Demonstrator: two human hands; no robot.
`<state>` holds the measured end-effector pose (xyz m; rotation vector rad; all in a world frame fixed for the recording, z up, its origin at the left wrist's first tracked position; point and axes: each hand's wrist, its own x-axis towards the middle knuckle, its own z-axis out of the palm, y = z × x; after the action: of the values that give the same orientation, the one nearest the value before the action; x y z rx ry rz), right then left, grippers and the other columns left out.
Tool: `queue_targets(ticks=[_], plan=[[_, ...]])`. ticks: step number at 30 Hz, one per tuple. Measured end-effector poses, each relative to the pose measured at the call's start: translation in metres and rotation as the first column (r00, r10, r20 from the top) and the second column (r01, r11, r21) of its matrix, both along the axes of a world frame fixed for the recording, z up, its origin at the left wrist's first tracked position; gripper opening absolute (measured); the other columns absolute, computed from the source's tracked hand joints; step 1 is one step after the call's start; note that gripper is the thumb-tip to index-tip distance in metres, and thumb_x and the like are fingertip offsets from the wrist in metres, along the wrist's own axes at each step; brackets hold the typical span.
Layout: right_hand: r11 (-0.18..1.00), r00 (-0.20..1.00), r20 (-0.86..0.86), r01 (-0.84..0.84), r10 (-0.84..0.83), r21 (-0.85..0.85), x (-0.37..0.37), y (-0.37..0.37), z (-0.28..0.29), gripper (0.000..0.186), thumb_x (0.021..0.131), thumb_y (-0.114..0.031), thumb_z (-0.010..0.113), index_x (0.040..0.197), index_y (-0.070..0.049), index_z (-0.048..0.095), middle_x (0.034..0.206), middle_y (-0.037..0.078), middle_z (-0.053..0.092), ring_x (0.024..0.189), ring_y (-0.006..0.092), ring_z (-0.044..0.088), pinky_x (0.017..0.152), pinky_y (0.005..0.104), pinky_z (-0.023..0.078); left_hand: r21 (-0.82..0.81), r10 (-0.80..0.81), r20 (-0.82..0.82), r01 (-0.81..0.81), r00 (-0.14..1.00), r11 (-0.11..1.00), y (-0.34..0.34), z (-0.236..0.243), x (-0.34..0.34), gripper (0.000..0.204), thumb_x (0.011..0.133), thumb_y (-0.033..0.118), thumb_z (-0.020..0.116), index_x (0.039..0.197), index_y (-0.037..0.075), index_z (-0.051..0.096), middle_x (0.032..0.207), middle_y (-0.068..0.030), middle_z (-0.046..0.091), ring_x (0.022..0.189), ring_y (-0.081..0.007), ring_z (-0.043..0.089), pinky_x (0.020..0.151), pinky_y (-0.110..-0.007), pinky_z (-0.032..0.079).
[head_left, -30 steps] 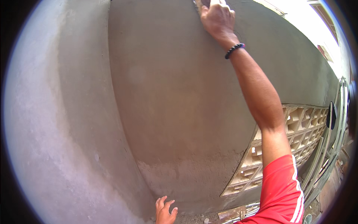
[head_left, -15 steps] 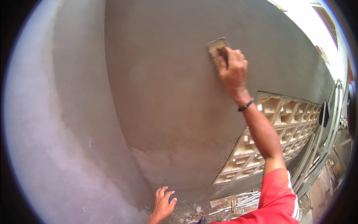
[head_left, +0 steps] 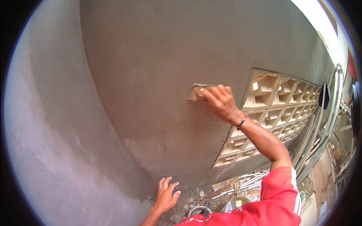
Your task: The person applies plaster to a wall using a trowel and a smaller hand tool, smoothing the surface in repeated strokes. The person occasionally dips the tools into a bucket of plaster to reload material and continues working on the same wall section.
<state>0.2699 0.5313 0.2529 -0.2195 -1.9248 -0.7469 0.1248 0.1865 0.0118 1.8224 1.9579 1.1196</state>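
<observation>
Grey plaster covered the broad, smooth wall (head_left: 151,64) in front of the person, and a second grey wall with a paler, whitish patch (head_left: 45,162) met it along a corner on the left. The person's right hand (head_left: 221,102) was wrapped around a tan, rectangular hand float (head_left: 197,92) with rough, grey-edged sides, the thumb along its near face and the fingers curled over its back. The float was held up at the middle of the plastered wall, just left of a slanted panel of cream-coloured, hollow ventilation blocks (head_left: 268,107); it appeared to lie against the plaster, though the line of contact could not be made out. A dark beaded bracelet (head_left: 242,122) circled the right wrist, and a red sleeve with white stripes (head_left: 279,188) covered the upper arm.

Low near the corner, the person's left hand (head_left: 165,196) was raised with its fingers spread and slightly bent; whether its fingertips touched the wall could not be told. Below, on rubble-strewn ground (head_left: 187,197), a pale round bucket (head_left: 229,205) and a smaller round container (head_left: 196,208) stood close to the red shirt, near a pile of thin white strips (head_left: 253,183). Long pale poles (head_left: 333,101) leaned at the far right.
</observation>
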Motion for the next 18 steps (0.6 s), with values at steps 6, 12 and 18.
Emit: queue_targets(ticks=[6,12,18], plan=[[0.991,0.843,-0.525,0.135,-0.120,-0.008,-0.011,-0.007,0.090,0.034,0.081,-0.014,0.070,0.113,-0.007,0.060,0.088,0.006,0.056,0.081,0.0216,0.054,0.069,0.0373,0.040,-0.047,-0.028,0.108,0.033,0.994,0.998,0.023,-0.005,0.009,0.038,0.084,0.016,0.068,0.119,0.003,0.063,0.137,-0.0234,0.049,0.131,-0.0423,0.041,0.109,-0.049,0.035],[0.925,0.934,0.348,0.061,0.079,-0.374,0.040,-0.040,-0.104,0.039,0.089,-0.015,0.065,0.125,-0.002,0.058,0.093,0.008,0.057,0.082,0.0255,0.054,0.070,0.0357,0.044,0.046,-0.180,0.113,0.175,0.977,0.983,0.029,0.009,0.038,0.034,0.087,0.013,0.065,0.119,0.001,0.064,0.125,-0.0212,0.060,0.115,-0.0360,0.058,0.100,-0.041,0.044],[-0.512,0.588,-0.776,-0.606,0.227,-0.609,0.075,-0.109,-0.120,0.050,0.095,-0.022,0.066,0.137,-0.001,0.048,0.121,0.009,0.063,0.103,0.0129,0.064,0.080,0.0255,0.054,0.014,-0.102,0.717,0.132,0.690,0.991,0.044,0.006,0.045,0.025,0.093,0.006,0.060,0.117,-0.002,0.063,0.115,-0.0095,0.067,0.109,-0.0157,0.061,0.096,-0.031,0.046]])
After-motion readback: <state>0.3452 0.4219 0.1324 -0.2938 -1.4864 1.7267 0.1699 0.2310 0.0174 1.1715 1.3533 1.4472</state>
